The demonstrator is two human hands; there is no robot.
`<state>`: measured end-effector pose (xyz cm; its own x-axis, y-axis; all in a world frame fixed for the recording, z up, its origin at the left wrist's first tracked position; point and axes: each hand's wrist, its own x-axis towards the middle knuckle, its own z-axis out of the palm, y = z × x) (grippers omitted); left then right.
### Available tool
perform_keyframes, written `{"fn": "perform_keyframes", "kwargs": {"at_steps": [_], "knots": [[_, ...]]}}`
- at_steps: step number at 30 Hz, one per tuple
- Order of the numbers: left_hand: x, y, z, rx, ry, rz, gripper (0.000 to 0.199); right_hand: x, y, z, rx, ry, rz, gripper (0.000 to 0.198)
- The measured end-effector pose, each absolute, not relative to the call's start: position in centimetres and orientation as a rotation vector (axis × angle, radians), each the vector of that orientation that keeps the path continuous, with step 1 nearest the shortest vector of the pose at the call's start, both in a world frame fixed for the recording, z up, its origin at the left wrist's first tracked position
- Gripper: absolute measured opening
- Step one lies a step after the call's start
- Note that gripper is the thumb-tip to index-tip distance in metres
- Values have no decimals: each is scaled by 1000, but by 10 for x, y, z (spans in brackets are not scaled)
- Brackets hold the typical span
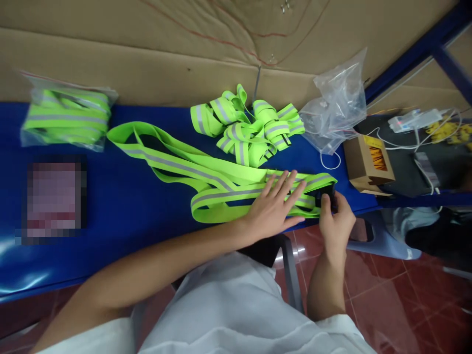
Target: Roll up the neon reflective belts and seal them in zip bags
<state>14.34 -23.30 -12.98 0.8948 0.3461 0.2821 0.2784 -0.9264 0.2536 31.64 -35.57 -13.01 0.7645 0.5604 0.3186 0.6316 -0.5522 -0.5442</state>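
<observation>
A long neon-green reflective strap [180, 168] with a grey stripe lies in loops across the blue table. My left hand [275, 209] rests flat on its layers, fingers stretched out and palm down. At the strap's right end, my right hand [336, 219] pinches a black piece [324, 194] that looks like a buckle, partly hidden by the thumb and fingers. Behind my hands sits a heap of rolled green reflective straps [243, 132], some with small black fittings. Far to the left, a clear bag [68, 118] holds a folded strap of the same kind.
Clear plastic bags [335, 105] lie at the back right. Beside them stands an open cardboard box [368, 164] with orange contents. A white power strip [415, 120] with cables is farther right. A blurred-out rectangular item [55, 196] lies on the blue table [121, 211] at left.
</observation>
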Motion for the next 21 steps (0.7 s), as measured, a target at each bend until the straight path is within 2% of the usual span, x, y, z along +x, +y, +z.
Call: {"fn": "perform_keyframes", "kwargs": {"at_steps": [4,8,21], "knots": [[155,-208,-136,2799,550,354,99,322,-358,-130,-2312,-875,-258,51],[136,-203,-139,2831,525,335,96,325,-358,-132,-2316,-868,-362,51],[109,-203,-137,2891,522,300,89,325,-341,-128,-2407,-951,-308,46]]}}
